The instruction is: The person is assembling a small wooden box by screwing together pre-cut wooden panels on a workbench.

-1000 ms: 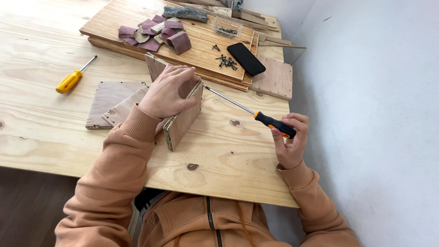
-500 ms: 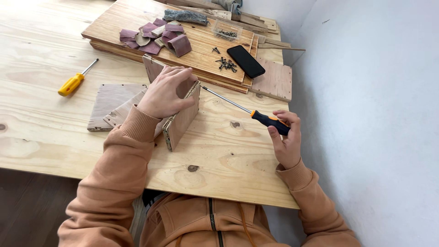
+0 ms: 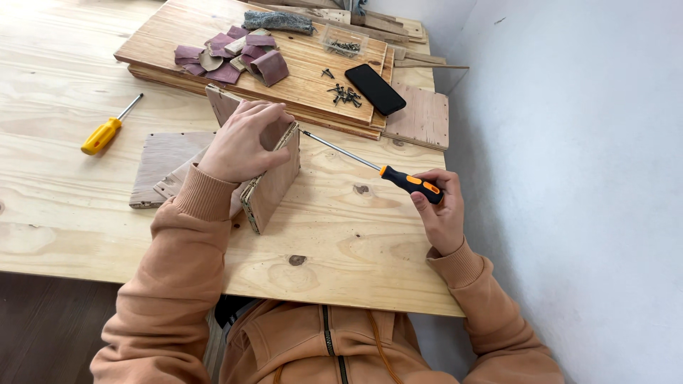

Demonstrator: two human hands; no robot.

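- On the bench point(image 3: 85, 235), a small wooden box point(image 3: 274, 186) is clamped under the left hand point(image 3: 242, 142).
- An orange-and-black screwdriver point(image 3: 398, 178) is gripped in the right hand point(image 3: 440, 213), its tip touching the box's upper corner.
- Beyond lie a yellow screwdriver point(image 3: 105, 132), sandpaper scraps point(image 3: 235, 57) and loose screws point(image 3: 343, 94).

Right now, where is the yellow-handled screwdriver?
In the head view, the yellow-handled screwdriver lies untouched at the left of the table, beyond the left hand and left of the flat plywood piece.
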